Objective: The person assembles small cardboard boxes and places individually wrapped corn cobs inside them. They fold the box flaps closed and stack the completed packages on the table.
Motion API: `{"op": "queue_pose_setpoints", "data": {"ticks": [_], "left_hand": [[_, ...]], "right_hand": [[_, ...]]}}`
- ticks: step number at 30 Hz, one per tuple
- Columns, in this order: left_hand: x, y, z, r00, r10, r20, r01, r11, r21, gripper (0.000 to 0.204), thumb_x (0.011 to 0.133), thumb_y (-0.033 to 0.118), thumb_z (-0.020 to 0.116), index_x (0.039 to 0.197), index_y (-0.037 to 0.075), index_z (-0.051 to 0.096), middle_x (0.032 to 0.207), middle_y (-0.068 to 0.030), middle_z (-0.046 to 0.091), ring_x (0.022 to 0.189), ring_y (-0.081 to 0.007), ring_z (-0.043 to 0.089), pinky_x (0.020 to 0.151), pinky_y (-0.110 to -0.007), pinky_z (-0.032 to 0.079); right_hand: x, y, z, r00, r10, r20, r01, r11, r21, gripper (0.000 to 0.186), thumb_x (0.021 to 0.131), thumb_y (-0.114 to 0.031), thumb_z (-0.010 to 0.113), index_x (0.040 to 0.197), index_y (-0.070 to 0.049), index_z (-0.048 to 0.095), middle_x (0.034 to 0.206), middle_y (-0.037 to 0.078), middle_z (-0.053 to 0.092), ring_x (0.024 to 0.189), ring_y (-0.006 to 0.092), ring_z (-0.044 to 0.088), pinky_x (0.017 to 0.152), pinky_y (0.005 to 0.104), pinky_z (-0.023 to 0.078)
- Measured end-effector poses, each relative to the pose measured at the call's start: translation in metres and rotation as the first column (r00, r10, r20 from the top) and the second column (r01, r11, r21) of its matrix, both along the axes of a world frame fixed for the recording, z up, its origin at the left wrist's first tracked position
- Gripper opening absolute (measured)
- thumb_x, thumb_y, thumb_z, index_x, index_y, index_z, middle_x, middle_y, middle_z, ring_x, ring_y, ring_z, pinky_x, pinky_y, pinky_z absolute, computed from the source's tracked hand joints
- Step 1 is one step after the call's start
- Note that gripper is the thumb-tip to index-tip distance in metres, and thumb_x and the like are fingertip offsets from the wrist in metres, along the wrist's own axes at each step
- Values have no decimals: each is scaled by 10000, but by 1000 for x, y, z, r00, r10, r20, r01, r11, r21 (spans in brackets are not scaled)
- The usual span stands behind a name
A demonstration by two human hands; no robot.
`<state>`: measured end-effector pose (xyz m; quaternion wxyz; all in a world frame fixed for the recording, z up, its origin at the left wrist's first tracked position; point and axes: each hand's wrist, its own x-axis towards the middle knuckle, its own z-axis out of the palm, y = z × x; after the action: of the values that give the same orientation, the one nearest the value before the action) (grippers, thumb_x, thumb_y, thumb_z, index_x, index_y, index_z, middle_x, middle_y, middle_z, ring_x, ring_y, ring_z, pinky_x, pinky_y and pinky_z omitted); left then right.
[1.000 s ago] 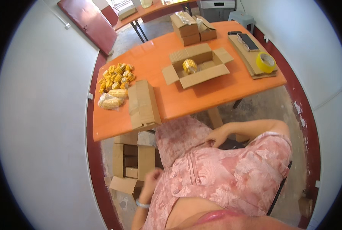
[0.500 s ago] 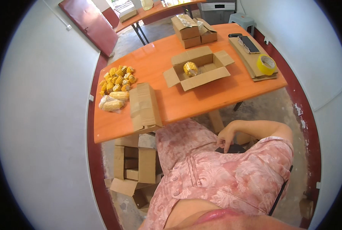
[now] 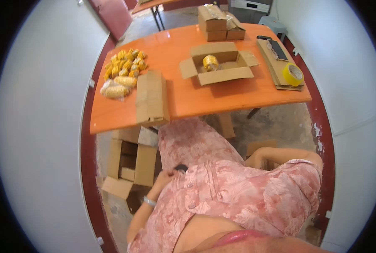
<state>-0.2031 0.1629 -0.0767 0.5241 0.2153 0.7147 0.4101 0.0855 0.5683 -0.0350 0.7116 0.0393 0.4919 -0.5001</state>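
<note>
My left hand (image 3: 166,177) is low beside my left hip, its fingers curled at the edge of my pink patterned clothing, close to a small black shape (image 3: 181,168) that I cannot name. A pale bracelet (image 3: 150,201) rings that wrist. My right hand (image 3: 255,159) is down at my right side; its fingers are hidden behind the clothing. Both hands are below the orange table (image 3: 188,101). On the table, an open cardboard box (image 3: 226,76) holds a wrapped piece of corn (image 3: 210,63). A closed cardboard box (image 3: 151,99) lies near the front edge.
Several corn pieces (image 3: 127,63) and wrapped cobs (image 3: 115,90) lie at the table's left. Stacked boxes (image 3: 212,23) stand at the back. Flat cardboard (image 3: 276,63) carries a phone (image 3: 277,49), glasses and yellow tape (image 3: 293,74). An open carton (image 3: 145,164) sits on the floor at left.
My left hand has come into view at my left hip. The right hand has drawn back toward my side, so its fingers no longer show. The view has tilted down; the table things look unmoved.
</note>
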Motion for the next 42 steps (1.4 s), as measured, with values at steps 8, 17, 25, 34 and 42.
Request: {"op": "queue_pose_setpoints", "data": {"ticks": [8, 17, 25, 34, 42], "left_hand": [[-10, 35, 45, 938, -342, 62, 337, 938, 80, 257, 902, 300, 777, 912, 44, 754, 749, 49, 664, 650, -45, 551, 573, -242, 477], [-28, 111, 92, 823, -563, -81, 568, 812, 135, 106, 874, 91, 684, 850, -8, 714, 722, -44, 714, 602, -122, 631, 553, -291, 499], [-42, 95, 123, 489, -611, -623, 540, 773, -334, 186, 747, 239, 755, 852, 86, 752, 732, -121, 696, 672, -255, 661, 639, -407, 511], [-81, 114, 175, 556, 662, -503, -305, 725, 617, 136, 891, 91, 697, 999, 9, 707, 910, -93, 687, 771, -178, 630, 696, -297, 509], [-141, 162, 161, 367, 511, -777, -73, 849, 524, 460, 865, 88, 696, 1311, 39, 596, 1339, -165, 571, 1215, -317, 568, 1009, -409, 481]], "right_hand": [[-27, -20, 62, 785, 329, -525, -198, 936, 290, 339, 745, -267, 819, 980, -33, 751, 857, 122, 737, 754, 250, 707, 660, 371, 569], [-205, -64, 197, -281, 429, -858, 228, 899, 375, 184, 887, -283, 652, 927, -104, 669, 736, 139, 660, 767, 356, 676, 641, 474, 512], [-274, -91, 257, -357, 394, -847, 149, 919, 364, 172, 863, -249, 625, 898, -104, 711, 807, 165, 699, 800, 375, 690, 674, 477, 539], [-303, -38, 175, -263, 395, -880, 749, 658, 72, 521, 867, -393, 723, 1241, -48, 612, 1192, 182, 671, 1111, 369, 635, 920, 454, 510], [-360, -51, 118, -477, 460, -749, 784, 607, -127, 797, 840, -428, 762, 1416, 26, 453, 1320, 269, 589, 1306, 448, 493, 1082, 473, 418]]}}
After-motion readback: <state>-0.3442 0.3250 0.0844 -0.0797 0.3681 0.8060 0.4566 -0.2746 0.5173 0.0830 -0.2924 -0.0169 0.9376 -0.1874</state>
